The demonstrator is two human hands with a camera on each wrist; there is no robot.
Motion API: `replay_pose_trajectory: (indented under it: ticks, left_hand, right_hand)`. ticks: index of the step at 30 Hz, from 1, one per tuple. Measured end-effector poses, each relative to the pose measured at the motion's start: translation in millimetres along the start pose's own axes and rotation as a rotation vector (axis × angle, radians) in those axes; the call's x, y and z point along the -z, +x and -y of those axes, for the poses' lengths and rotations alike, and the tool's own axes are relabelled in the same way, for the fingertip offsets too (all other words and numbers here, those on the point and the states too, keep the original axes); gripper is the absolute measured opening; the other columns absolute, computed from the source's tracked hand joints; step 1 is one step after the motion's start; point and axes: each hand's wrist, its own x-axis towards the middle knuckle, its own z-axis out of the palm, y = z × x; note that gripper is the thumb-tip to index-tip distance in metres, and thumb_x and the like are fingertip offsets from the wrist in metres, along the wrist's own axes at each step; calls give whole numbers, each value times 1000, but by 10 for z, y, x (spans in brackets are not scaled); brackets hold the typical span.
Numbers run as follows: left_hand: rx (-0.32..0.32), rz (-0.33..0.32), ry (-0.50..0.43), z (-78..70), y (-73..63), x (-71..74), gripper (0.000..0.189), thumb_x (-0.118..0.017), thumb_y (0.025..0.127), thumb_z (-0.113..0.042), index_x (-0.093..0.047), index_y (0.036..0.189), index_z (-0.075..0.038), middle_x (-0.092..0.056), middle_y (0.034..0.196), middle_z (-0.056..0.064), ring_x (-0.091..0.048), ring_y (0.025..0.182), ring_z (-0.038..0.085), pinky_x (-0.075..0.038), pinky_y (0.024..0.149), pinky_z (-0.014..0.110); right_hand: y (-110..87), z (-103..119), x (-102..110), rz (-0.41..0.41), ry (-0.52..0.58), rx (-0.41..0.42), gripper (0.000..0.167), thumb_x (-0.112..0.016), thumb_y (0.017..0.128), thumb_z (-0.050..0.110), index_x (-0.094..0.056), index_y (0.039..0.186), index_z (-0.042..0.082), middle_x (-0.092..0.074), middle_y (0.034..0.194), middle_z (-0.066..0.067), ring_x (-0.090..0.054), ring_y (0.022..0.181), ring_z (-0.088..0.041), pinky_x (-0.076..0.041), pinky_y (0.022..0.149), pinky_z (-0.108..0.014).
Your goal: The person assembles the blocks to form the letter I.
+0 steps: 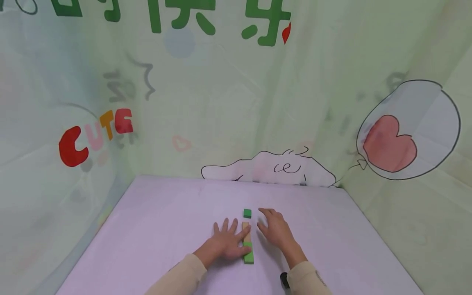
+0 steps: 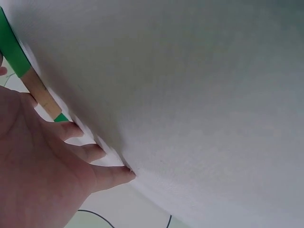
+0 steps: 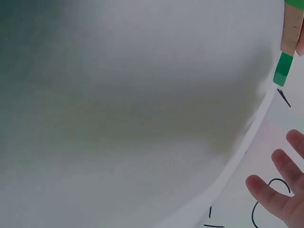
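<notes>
A light green block [image 1: 248, 259] and a plain wooden block [image 1: 246, 225] lie end to end in a line on the table. Beyond the wooden one, with a small gap, sits a small dark green block [image 1: 247, 213]. My left hand [image 1: 225, 242] is spread flat beside the line, its thumb across the light green block and its index finger over the wooden block. In the left wrist view, the wooden block [image 2: 42, 95] shows past the fingers. To the right of the dark green block, my right hand [image 1: 277, 230] hovers with relaxed fingers, holding nothing.
A pale lilac cloth covers the table [image 1: 166, 217]. Printed curtains [image 1: 228, 102] enclose it at the back and both sides. A small black object [image 1: 284, 280] is partly covered by the right sleeve near the front.
</notes>
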Motion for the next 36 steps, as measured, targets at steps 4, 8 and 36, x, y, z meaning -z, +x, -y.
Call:
replay_pose_trajectory:
  ticks: [4,8,36]
  left_hand:
    - [0,11,-11,6,21,-6,75,-38,97,-76,-21,163,-47,-21,173,11,-16,159,43,-16,120,72]
    - [-7,3,-8,33,70,-55,74,-36,98,-77,-19,164,-47,-20,173,12,-15,159,44,-15,120,74]
    - [-2,-17,-9,8,-7,42,72,-40,97,-76,-26,162,-47,-25,172,12,-21,158,44,-20,118,74]
  right_hand:
    - [64,-13,-16,1,22,1,50,-71,97,22,-60,143,8,-58,145,-21,-55,133,-43,-47,108,-59]
    - [114,-2,-35,4,44,-3,49,-71,97,22,-60,143,8,-58,146,-21,-55,133,-44,-46,109,-58]
    - [339,11,-91,34,41,-24,49,-70,97,20,-60,142,7,-57,146,-23,-54,134,-45,-44,111,-60]
